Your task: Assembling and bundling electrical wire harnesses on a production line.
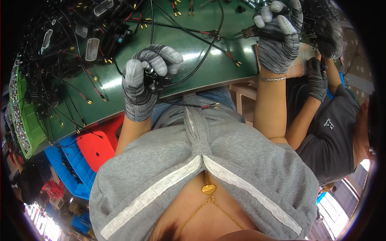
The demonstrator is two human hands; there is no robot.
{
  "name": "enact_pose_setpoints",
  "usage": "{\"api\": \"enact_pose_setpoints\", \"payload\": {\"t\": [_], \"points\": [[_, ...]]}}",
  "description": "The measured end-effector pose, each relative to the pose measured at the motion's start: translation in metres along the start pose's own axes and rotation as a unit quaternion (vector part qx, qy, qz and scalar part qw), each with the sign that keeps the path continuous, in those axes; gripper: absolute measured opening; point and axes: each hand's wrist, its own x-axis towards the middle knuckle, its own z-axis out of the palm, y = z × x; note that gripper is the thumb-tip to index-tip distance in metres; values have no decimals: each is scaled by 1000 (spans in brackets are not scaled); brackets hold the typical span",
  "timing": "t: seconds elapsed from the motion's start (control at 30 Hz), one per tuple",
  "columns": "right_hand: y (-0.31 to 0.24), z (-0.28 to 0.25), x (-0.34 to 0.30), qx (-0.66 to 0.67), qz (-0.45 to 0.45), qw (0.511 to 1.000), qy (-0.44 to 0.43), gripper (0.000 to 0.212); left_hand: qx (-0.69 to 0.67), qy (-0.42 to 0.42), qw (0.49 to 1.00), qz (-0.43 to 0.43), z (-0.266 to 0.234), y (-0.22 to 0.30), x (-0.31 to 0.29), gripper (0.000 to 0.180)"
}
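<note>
My left hand (pixel 146 76), in a grey-and-white knit glove, is closed over the front edge of the green table. Its thumb and fingers pinch a small black fitting (pixel 157 83) with a shiny metal cylinder (pixel 148 67). A black cable runs from it; red and black wire ends (pixel 209 106) with gold tips hang in front of my waist. To the right, my right hand (pixel 279 44), gloved alike, is raised above the table with curled fingers. From it a dark tool (pixel 250 32) with a thin forked tip points left; its grip is mostly hidden.
Several black cables with gold-tipped ends (pixel 88 98) and clear oval covers (pixel 92 49) crowd the left of the green table (pixel 193 60). A green bin (pixel 30 124), a red stool (pixel 98 146) and a blue crate (pixel 68 168) stand left. A gloved co-worker (pixel 327 124) works close by on the right.
</note>
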Motion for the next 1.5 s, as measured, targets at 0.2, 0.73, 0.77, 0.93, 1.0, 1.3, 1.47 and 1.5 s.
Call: {"api": "enact_pose_setpoints", "payload": {"t": [0.2, 0.73, 0.77, 0.93, 1.0, 1.3, 1.47, 1.5], "points": [[10, 1, -2, -8, 49, 999, -4, 64, 62, 22, 998, -3, -1, 0, -3, 39], [-2, -10, 4, -15, -9, 1000, -5, 66, 99, 24, 994, -37, 10, 3, 2, 14], [-2, -10, 4, -14, -3, 1000, -10, 66, 96, 34, 994, -44, 11, 3, 2, 15], [0, -9, 0, -19, -2, 1000, 0, 65, 116, 24, 992, -42, 7, 0, 0, 17], [0, -11, 1, -15, -3, 1000, 3, 65, 120, 27, 992, -40, 7, 1, 0, 18], [2, -11, 8, -47, -14, 999, 20, 64, 83, 24, 995, -60, 10, 1, 0, 22], [22, 2, 1, 454, 12, 890, 41, 64, 106, 27, 992, -70, 11, 5, -2, 21], [19, 1, -1, 454, 13, 890, 41, 64, 105, 28, 992, -70, 10, 4, -2, 21]]}}
